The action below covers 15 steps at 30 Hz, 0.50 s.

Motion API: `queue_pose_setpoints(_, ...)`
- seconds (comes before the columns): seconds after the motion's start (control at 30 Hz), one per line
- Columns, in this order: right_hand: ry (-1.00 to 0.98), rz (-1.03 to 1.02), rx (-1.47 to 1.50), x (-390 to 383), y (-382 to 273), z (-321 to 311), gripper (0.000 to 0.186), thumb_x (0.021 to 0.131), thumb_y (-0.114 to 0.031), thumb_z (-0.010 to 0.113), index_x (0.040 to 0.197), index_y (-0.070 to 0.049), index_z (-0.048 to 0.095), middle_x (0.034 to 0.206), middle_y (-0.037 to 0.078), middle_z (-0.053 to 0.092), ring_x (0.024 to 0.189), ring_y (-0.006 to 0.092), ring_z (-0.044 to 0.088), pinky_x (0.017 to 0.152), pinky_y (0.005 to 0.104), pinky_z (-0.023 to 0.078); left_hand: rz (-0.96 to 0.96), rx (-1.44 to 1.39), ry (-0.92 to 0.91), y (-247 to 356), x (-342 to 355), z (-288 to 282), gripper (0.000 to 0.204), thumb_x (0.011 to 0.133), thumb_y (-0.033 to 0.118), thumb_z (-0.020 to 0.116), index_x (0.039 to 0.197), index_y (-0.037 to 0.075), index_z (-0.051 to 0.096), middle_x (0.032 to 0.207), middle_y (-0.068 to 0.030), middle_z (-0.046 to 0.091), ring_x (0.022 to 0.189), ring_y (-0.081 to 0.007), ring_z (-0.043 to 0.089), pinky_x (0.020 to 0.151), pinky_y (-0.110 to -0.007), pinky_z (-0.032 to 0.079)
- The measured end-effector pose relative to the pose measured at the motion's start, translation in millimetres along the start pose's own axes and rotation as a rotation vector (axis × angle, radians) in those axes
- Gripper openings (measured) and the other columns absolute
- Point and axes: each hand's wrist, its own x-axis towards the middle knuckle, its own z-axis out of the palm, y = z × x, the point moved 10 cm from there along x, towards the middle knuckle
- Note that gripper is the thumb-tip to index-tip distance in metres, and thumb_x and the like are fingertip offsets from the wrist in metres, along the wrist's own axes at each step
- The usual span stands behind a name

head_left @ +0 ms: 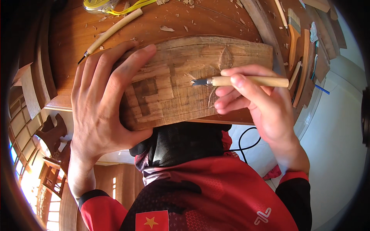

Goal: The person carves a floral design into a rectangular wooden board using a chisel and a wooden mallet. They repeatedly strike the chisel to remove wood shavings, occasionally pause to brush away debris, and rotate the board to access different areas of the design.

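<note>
A wooden board [185,104] lies across the table's near edge, with a leaf shape [225,57] carved into its right part and a darker patch at its left. Around the board's left end my left hand [102,86] is closed, fingers over the far side and thumb along the near edge. In my right hand [256,90] is a carving chisel [246,81] with a pale wooden handle, pinched between thumb and fingers. Its dark metal tip points left and meets the board near a small raised chip [190,77].
Another carving tool [111,32] lies beyond my left hand. A yellow tape measure [98,5] is at the far edge, among scattered wood shavings [166,28]. To the right are a paintbrush [294,32] and curved wood strips [304,65].
</note>
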Motion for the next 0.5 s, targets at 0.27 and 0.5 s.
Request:
queue_pose_setpoints(0.27,0.120,-0.215,0.058,-26,9,15,0.027,0.105,-0.009,0.057,0.124,0.010,0.061,0.100,0.027,0.072,0.086,0.0304,0.077,0.072,0.0419,0.068,-0.011,0.000,0.004,0,-3,-2,0.110,0.042,0.018,0.085,0.146,0.008,0.049,0.139,-0.0183,0.059,0.120,-0.0399,0.060,0.104,-0.051,0.044)
queue_pose_setpoints(0.5,-0.029,-0.480,-0.206,-30,-2,20,0.025,0.105,-0.005,0.054,0.125,0.011,0.057,0.101,0.029,0.070,0.085,0.0294,0.076,0.058,0.0387,0.068,0.001,-0.010,0.017,0,-3,-3,0.110,0.042,0.018,0.084,0.146,0.009,0.049,0.139,-0.0174,0.059,0.119,-0.0395,0.060,0.103,-0.051,0.044)
